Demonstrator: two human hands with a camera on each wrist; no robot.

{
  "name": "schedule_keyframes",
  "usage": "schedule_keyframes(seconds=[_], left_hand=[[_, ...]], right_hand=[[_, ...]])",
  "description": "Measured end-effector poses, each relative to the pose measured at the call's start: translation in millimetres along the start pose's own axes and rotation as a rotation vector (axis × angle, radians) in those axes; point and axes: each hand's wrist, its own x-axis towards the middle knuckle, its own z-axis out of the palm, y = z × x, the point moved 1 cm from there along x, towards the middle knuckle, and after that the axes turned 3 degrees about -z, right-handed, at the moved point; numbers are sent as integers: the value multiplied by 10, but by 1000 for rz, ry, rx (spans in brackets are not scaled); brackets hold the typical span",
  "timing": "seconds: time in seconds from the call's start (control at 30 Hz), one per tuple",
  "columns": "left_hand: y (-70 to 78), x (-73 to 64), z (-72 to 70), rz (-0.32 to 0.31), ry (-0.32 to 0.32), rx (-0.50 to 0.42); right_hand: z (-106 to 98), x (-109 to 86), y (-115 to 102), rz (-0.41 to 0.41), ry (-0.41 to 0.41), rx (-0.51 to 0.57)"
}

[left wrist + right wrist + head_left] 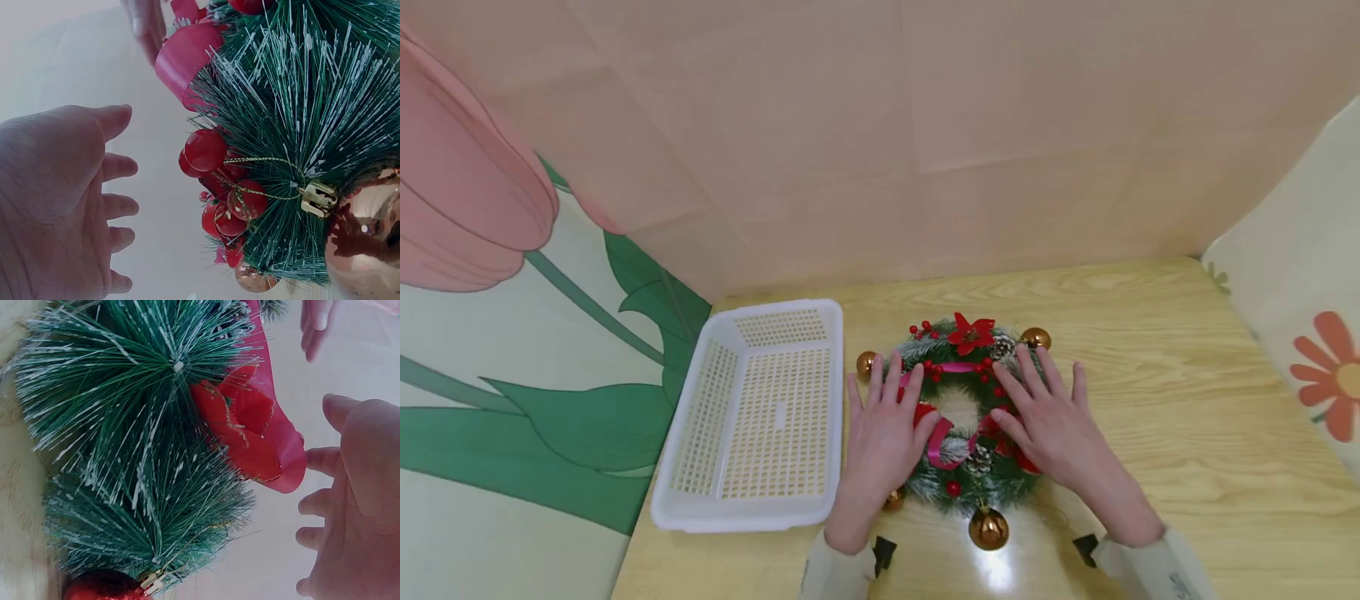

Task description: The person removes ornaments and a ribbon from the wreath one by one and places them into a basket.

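Note:
A green Christmas wreath [1009, 490] with white-tipped needles lies flat on the table. It carries red poinsettias [972, 333], berries, pinecones, a magenta ribbon [942, 450] and copper-gold balls [988, 529]. Over its left side my left hand [883, 437] is spread palm down, fingers straight. My right hand [1060, 425] is spread the same way over the right side. In the left wrist view a gap shows between the left hand [62, 206] and red berries [206, 150]. In the right wrist view the right hand's [362, 506] index fingertip is right by the ribbon loop [290, 465].
Left of the wreath stands a white plastic basket [745, 517] with a perforated bottom and sides. The light wood table [1187, 400] meets a pinkish covering [820, 150] at the back. Flower-printed panels [595, 425] stand on the left and right.

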Motion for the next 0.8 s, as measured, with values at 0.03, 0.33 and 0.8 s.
schedule_keyframes(seconds=[0.03,0.33,0.8], left_hand=[[0,-4,4,-1,-4,-7],[-5,-23,19,-3,-6,-13],[-99,-152,9,-10,-26,-55]], right_hand=[[7,-5,0,3,-2,1],[32,-32,6,4,6,4],[61,-49,16,28,-28,41]])
